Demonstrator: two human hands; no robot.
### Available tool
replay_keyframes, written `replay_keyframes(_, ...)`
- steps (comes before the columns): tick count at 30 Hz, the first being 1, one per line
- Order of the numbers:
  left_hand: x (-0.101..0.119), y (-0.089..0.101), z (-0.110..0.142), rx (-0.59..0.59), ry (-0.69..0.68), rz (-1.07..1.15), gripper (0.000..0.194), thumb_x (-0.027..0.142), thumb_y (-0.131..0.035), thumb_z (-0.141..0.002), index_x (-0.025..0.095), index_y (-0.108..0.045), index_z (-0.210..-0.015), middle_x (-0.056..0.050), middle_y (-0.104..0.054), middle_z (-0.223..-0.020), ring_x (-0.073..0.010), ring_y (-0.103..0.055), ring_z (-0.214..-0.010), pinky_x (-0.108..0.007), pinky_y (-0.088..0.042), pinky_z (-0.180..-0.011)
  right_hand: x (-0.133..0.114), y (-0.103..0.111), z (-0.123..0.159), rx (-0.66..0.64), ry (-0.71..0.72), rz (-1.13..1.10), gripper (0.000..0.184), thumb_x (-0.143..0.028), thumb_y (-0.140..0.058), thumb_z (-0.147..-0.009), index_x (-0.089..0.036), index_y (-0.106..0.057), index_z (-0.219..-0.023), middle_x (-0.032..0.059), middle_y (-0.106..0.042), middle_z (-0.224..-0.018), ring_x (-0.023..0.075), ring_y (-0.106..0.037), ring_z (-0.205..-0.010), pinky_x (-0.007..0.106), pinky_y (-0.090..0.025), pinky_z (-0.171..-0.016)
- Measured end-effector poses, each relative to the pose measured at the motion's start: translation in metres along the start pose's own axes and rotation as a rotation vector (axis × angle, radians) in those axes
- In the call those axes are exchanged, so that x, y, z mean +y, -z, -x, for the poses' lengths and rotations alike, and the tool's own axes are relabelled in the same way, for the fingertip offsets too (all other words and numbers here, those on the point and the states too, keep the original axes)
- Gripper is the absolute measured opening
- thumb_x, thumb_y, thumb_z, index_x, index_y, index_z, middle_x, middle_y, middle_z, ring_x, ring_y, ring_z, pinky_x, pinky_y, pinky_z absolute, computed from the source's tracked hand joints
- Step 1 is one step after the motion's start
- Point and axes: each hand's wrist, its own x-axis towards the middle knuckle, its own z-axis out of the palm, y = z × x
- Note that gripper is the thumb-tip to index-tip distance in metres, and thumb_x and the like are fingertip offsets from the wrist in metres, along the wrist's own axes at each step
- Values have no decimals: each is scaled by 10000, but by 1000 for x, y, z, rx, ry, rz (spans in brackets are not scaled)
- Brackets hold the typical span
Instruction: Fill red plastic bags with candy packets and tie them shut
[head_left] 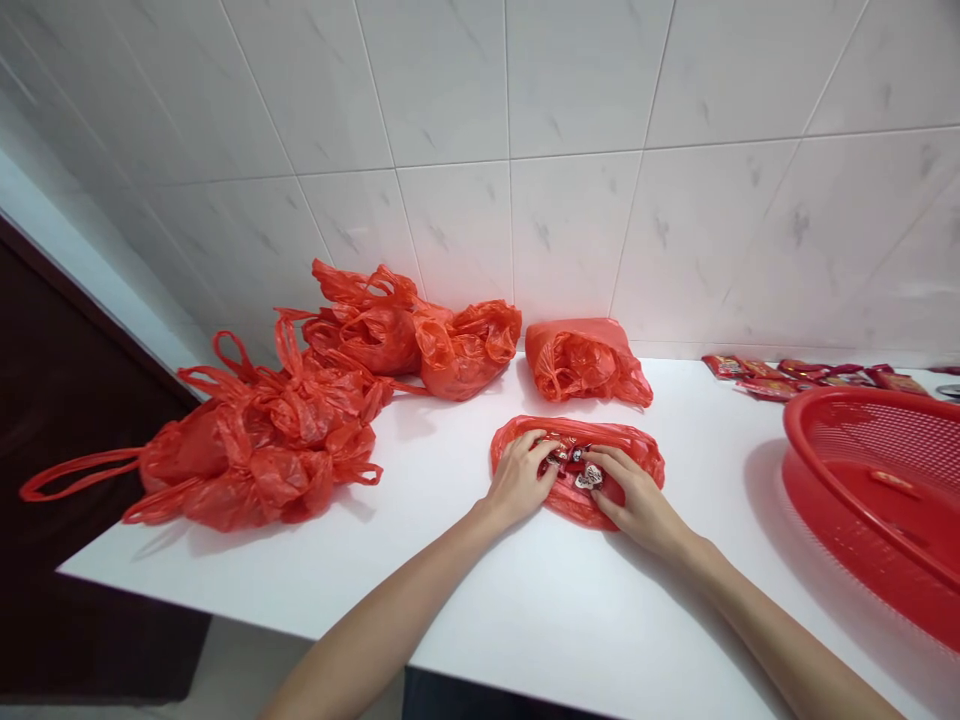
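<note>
The left hand (517, 480) and the right hand (637, 500) are laid over the mouth of a red plastic bag (574, 508) on a white countertop (465, 610), their fingers half curled and loosely apart. Foil-wrapped sweets (589, 477) are seen in the opening between them, but whether any piece is pinched cannot be told, as the fingers cover much of it. This bag is the only one seen spread open, so the work in hand appears to be at this bag, with the others apparently not yet opened.

Just behind the hands lies a flatter red bag (585, 362) — its contents are hidden by the film. Further left, a heap of bunched red bags (255, 470) and a second bunched group (420, 340) sit against the wall, their contents also hidden. To the right stands a red plastic basket (825, 405), cut off by the frame edge. Beyond it, red wrapped packets (810, 375) are set out in a row along a white tiled wall (570, 100), with some of them partly hidden by the basket.
</note>
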Motion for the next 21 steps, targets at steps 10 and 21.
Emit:
replay_keyframes(10, -6, 0, -4, 49, -57, 81, 183, 103, -612, -876, 205, -754, -930, -60, -685, -1066, -207, -674, -1000, -400, -569, -914, 5, -5, 3, 53, 55, 52, 363, -183, -519, -885, -191, -642, -1226, 160, -614, -1317, 323, -610, -1199, 520, -539, -983)
replay_keyframes(21, 40, 15, 4, 395, -476, 42, 149, 97, -616, -923, 188, -697, -1008, -51, -660, -960, -157, -652, -874, -305, -572, -759, -40, 14, -5, 111, -148, -637, 338, -520, -565, -969, -208, -687, -917, 53, -695, -882, 210, -653, -831, 339, -539, -767)
